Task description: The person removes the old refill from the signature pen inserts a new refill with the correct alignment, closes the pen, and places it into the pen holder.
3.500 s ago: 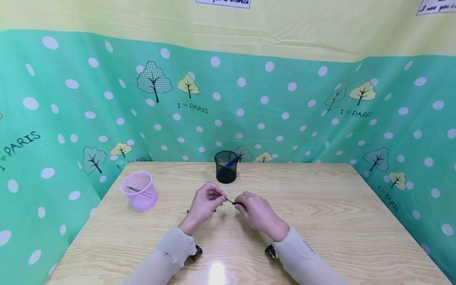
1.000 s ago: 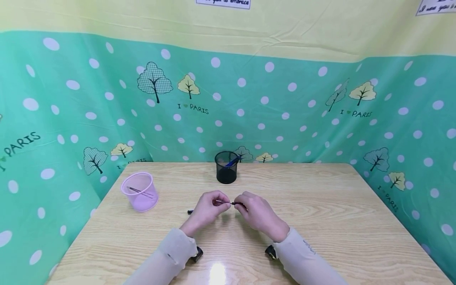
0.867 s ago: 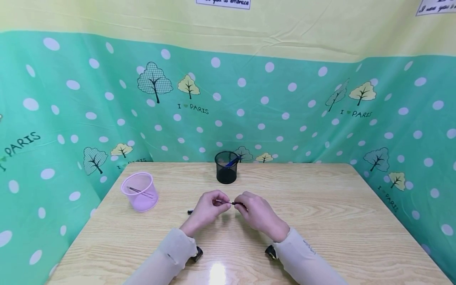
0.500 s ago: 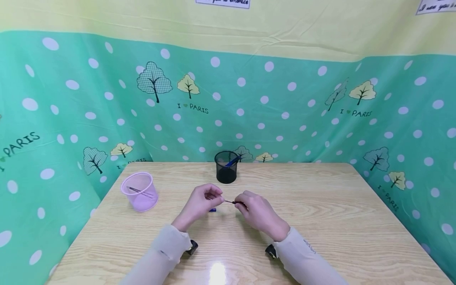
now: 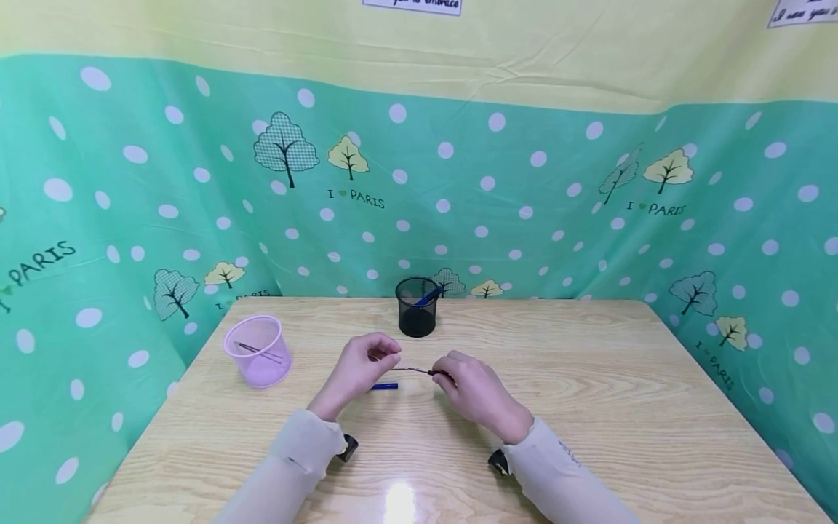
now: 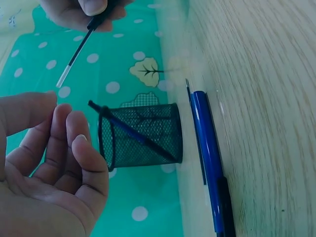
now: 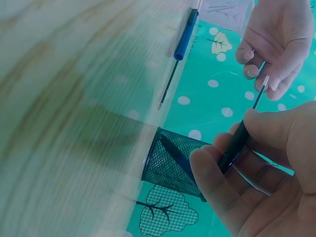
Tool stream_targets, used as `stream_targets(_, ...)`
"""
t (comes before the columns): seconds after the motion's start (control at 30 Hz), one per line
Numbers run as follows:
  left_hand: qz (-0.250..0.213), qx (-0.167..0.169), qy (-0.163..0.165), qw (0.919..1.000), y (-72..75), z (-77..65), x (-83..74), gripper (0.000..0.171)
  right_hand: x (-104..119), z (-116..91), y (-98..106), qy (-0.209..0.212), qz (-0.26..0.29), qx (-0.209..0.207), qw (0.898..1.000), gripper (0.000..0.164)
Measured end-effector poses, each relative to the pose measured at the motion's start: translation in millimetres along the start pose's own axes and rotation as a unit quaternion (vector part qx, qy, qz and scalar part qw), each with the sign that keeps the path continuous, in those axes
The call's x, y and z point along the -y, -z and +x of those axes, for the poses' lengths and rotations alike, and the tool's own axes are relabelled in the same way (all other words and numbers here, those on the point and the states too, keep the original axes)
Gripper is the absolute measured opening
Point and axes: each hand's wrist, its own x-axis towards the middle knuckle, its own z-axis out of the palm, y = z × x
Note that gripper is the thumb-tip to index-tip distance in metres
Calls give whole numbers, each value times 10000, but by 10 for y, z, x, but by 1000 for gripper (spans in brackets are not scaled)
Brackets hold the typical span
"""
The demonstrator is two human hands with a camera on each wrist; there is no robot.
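My right hand (image 5: 478, 393) pinches a short black pen barrel (image 7: 235, 148) between thumb and fingers. A thin ink refill (image 6: 76, 54) sticks out of it toward my left hand, its end pale and clear. My left hand (image 5: 358, 370) hovers just beside that end, fingers loosely bent; in the left wrist view a small gap shows between its fingertips and the refill. On the table, partly behind my left hand, lies a blue pen barrel (image 6: 207, 133) with a black end. A second refill (image 6: 195, 128) lies along it, its metal point beyond the barrel's end.
A black mesh pen cup (image 5: 416, 316) with a blue pen (image 5: 428, 296) stands at the table's back edge. At the left is a lilac cup (image 5: 262, 371) with thin dark sticks inside. A patterned cloth (image 5: 524, 182) hangs behind the wooden table (image 5: 589, 386).
My left hand has drawn away to the left along the refill and come off its end. More of the refill and the blue barrel on the table now show. My right hand has stayed put.
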Motion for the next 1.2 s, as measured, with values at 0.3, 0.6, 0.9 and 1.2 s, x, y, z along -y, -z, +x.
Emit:
stream_targets(0.3,128,-137,108,9998,34,5,4,8,-2,-2,2,-40,-14,11,10000,4)
stream_targets(0.6,577,26,175,9982,50,18,47,8,-11,-5,2,-42,-37,60,10000,6)
stream_targets(0.9,758,354,359,9958,43,18,78,9,0,-2,14,-53,-5,49,10000,6)
stream_targets(1.2,997,617,545,9916,37,16,95,8,0,-1,13,-65,-19,32,10000,5)
